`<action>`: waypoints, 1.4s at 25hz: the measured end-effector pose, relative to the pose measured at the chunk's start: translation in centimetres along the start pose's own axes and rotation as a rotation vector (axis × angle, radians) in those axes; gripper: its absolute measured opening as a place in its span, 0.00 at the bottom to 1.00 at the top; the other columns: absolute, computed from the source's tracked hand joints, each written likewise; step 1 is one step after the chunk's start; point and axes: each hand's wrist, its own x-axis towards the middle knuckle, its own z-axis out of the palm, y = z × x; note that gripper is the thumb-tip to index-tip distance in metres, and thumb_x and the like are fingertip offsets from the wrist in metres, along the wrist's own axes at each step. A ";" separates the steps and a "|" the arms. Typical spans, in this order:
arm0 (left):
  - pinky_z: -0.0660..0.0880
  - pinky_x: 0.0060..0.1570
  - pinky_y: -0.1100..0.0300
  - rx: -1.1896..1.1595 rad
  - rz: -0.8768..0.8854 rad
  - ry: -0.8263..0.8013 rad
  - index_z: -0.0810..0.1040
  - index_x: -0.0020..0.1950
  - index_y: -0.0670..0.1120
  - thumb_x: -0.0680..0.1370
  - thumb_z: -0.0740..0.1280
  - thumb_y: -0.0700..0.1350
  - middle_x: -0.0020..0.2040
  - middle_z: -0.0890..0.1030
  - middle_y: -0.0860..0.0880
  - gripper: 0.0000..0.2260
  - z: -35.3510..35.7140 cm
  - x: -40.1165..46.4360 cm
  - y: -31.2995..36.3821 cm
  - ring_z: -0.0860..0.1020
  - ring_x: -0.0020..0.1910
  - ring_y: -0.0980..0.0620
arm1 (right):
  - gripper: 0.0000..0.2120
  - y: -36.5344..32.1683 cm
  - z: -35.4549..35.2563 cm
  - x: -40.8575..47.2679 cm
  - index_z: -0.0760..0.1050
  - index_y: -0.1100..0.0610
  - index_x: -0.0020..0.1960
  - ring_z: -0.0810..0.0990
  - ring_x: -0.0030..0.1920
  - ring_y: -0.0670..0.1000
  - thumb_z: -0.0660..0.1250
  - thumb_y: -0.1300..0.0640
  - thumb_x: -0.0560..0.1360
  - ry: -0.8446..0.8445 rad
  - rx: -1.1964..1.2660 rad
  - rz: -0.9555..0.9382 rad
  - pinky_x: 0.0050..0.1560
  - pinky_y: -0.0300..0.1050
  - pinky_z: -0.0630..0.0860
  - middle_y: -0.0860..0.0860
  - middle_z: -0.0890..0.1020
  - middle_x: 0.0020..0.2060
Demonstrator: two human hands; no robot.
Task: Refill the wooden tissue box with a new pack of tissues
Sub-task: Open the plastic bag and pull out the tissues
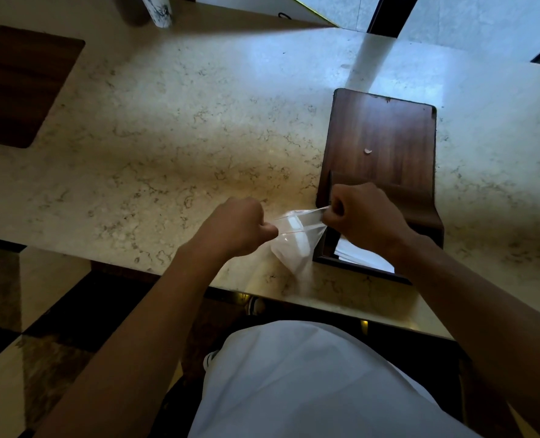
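A dark wooden tissue box (385, 143) lies on the marble counter (173, 137) at the right, its near end open with white tissue showing inside. Just left of that open end I hold a clear plastic tissue pack (292, 240) above the counter's front edge. My left hand (240, 227) grips the pack's top edge from the left. My right hand (361, 213) grips the same top edge from the right, partly covering the box's near end. The plastic is stretched taut between the two fists.
A dark wooden tray or mat (19, 83) lies at the counter's far left. A marbled white cylinder (158, 11) stands at the back. The counter's front edge runs just below my hands, with a checkered floor beneath.
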 end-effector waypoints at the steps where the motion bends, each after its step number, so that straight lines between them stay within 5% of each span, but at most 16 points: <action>1: 0.59 0.27 0.59 0.033 0.021 0.010 0.68 0.25 0.45 0.72 0.70 0.48 0.23 0.64 0.51 0.19 -0.4 0.1 0.2 0.61 0.23 0.52 | 0.10 -0.2 0.1 0.0 0.72 0.56 0.37 0.76 0.28 0.50 0.71 0.56 0.75 0.012 -0.030 -0.014 0.30 0.49 0.77 0.50 0.77 0.29; 9: 0.60 0.29 0.57 -0.139 0.017 0.038 0.72 0.29 0.41 0.75 0.66 0.48 0.27 0.68 0.46 0.17 0.7 -0.4 1.4 0.63 0.26 0.51 | 0.13 0.0 -0.6 -0.1 0.75 0.56 0.38 0.73 0.27 0.46 0.71 0.50 0.76 0.075 0.054 0.056 0.31 0.40 0.69 0.47 0.76 0.29; 14: 0.69 0.29 0.61 -0.392 0.000 0.006 0.81 0.36 0.41 0.77 0.64 0.46 0.28 0.80 0.51 0.14 1.2 -0.6 2.7 0.73 0.23 0.60 | 0.07 -3.2 -0.9 -0.7 0.82 0.58 0.48 0.77 0.36 0.43 0.69 0.54 0.77 0.227 0.160 -0.108 0.39 0.34 0.73 0.50 0.82 0.41; 18: 0.70 0.31 0.60 -0.495 -0.006 0.020 0.82 0.36 0.44 0.79 0.62 0.45 0.28 0.81 0.50 0.14 1.6 -0.8 3.2 0.73 0.23 0.59 | 0.13 -4.1 0.2 -0.2 0.82 0.58 0.61 0.84 0.53 0.52 0.64 0.64 0.80 -0.106 0.002 -0.108 0.57 0.47 0.80 0.55 0.85 0.57; 21: 0.70 0.30 0.61 -0.549 0.008 0.017 0.81 0.35 0.46 0.78 0.63 0.45 0.26 0.79 0.53 0.14 1.9 -1.1 3.5 0.73 0.24 0.59 | 0.16 -3.3 0.8 0.4 0.79 0.59 0.66 0.82 0.59 0.55 0.65 0.66 0.79 -0.168 -0.017 -0.022 0.61 0.49 0.78 0.57 0.83 0.61; 25: 0.75 0.36 0.52 -0.621 0.063 -0.054 0.80 0.36 0.50 0.81 0.62 0.49 0.28 0.80 0.53 0.15 2.6 -1.4 3.3 0.76 0.29 0.55 | 0.22 -2.5 1.1 0.3 0.77 0.55 0.68 0.83 0.57 0.53 0.73 0.59 0.75 -0.196 0.113 0.028 0.56 0.45 0.79 0.56 0.84 0.59; 28: 0.74 0.35 0.55 -0.718 0.054 -0.065 0.81 0.39 0.48 0.82 0.61 0.54 0.31 0.81 0.51 0.17 3.0 -1.4 2.0 0.78 0.30 0.54 | 0.28 -1.5 0.7 0.0 0.76 0.52 0.68 0.83 0.55 0.53 0.78 0.53 0.70 -0.198 0.198 0.072 0.53 0.46 0.80 0.55 0.84 0.59; 32: 0.75 0.39 0.54 -0.694 -0.158 0.094 0.80 0.46 0.49 0.81 0.62 0.58 0.39 0.82 0.50 0.15 4.2 -0.5 0.0 0.81 0.38 0.51 | 0.19 0.0 -0.8 -0.3 0.81 0.51 0.57 0.82 0.47 0.43 0.79 0.52 0.68 -0.136 0.420 0.118 0.36 0.33 0.80 0.51 0.83 0.55; 35: 0.76 0.42 0.57 -0.734 -0.329 0.184 0.74 0.57 0.50 0.74 0.67 0.65 0.49 0.80 0.51 0.22 4.8 0.1 -1.1 0.79 0.46 0.54 | 0.19 0.9 -2.0 -0.8 0.81 0.52 0.57 0.85 0.51 0.47 0.79 0.52 0.67 -0.152 0.604 0.138 0.42 0.44 0.85 0.49 0.85 0.53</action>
